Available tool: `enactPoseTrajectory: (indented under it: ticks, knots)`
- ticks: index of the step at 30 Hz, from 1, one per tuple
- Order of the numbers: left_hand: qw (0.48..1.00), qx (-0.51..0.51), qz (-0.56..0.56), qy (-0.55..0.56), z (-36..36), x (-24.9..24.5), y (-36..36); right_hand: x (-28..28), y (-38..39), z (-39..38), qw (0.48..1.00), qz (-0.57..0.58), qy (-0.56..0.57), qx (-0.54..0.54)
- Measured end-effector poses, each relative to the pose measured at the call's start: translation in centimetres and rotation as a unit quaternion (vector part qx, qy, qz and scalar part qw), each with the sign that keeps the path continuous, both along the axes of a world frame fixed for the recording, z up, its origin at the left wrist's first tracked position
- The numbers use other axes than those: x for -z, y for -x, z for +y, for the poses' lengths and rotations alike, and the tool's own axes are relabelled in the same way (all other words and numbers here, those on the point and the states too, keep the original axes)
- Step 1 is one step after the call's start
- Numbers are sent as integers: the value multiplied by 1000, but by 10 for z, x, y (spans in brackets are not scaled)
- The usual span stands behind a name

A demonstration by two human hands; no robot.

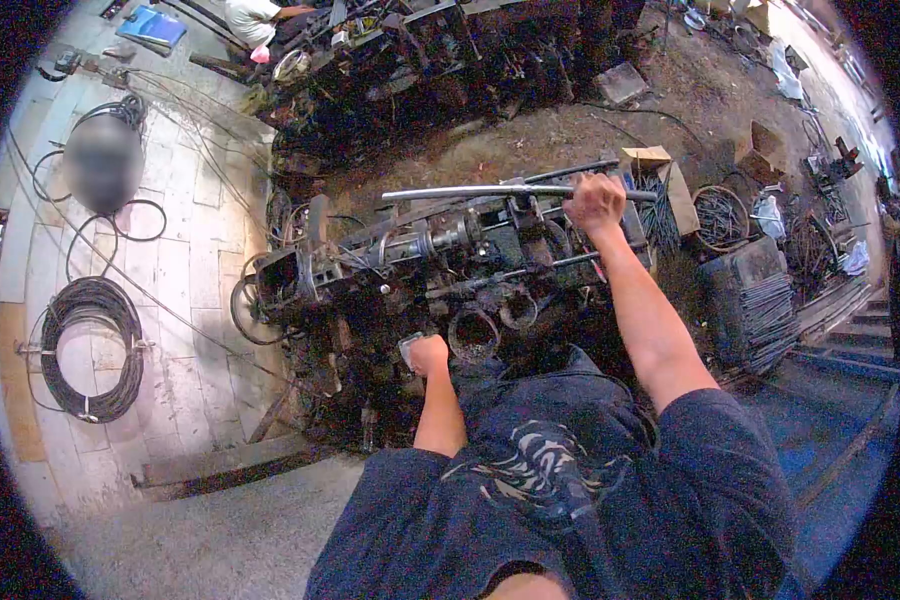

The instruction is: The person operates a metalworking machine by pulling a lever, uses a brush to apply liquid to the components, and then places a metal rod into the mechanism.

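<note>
A dark, greasy machine with shafts and rods lies across the middle of the head view. Over its far side runs a long silvery metal bar. My right hand is closed around this bar near its right end. My left hand is closed low at the machine's near side, against a small pale grey piece whose kind I cannot make out. Just right of that hand, a round metal cup holds small bits.
Boxes of metal rods, including a cardboard box and a round basket, stand right. A coil of black wire lies on pale flooring at left. Another machine fills the back, with a person beside it.
</note>
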State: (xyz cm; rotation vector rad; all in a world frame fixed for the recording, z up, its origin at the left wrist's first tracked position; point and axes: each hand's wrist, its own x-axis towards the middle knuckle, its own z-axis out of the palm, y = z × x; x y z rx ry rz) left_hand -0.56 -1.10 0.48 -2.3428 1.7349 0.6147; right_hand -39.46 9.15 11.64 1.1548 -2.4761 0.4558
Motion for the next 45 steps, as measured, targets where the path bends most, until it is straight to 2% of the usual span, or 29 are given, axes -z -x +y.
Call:
enactPoseTrajectory:
  ticks: [6, 9, 14, 20, 26, 30, 32, 38, 41, 44, 45]
  knots:
    - [999, -30, 0, 20, 0, 5, 0, -8, -2, 3, 1000, -16, 5, 0]
    - [1000, 7, -12, 21, 0, 10, -4, 1, 1, 0, 1000, -8, -10, 1]
    - [998, -56, 21, 26, 5, -12, 6, -9, -1, 2, 1000, -8, -18, -9]
    - [998, -37, 25, 42, -1, 15, -6, -4, -1, 1, 1000, -7, 3, 3]
    - [995, -67, 48, 52, 7, -12, 5, -9, -2, 4, 1000, 4, 19, -12]
    - [997, -52, 46, 44, 0, 7, -3, -9, 0, 5, 1000, 1, 11, -12]
    - [999, -1, 6, 42, -3, 18, -7, -7, 1, 4, 1000, 2, 5, -14]
    - [997, -46, 41, 43, 4, -6, 1, -7, 1, 4, 1000, -18, 5, -4]
    - [999, 3, 18, 31, -1, 8, -5, 5, 8, 3, 1000, -5, 9, 4]
    - [998, -27, 34, 49, 4, -5, 2, 4, 5, 3, 1000, -11, -4, 12]
    - [998, -27, 35, 48, 1, 4, -2, 2, 5, 3, 1000, -6, -3, 7]
